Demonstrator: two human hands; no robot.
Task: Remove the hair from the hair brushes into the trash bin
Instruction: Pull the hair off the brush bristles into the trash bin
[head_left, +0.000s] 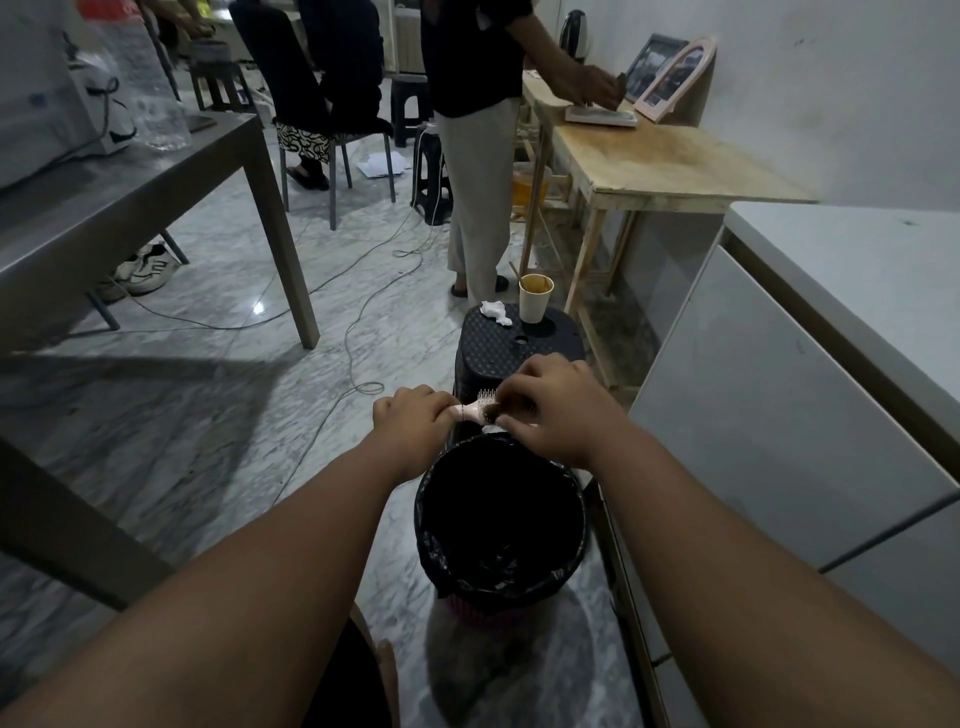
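Marble floor (208, 395) throughout, with a black-lined trash bin (501, 519) at lower centre. Just above its far rim, left hand (413, 415) closed around a pink hair brush (480, 410) handle, right hand (553, 405) pinching a dark hair clump (491, 414) at the bristles.

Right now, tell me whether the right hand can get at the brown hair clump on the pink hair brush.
Probably yes: the right hand is already pinching at the hair clump, nothing between them.
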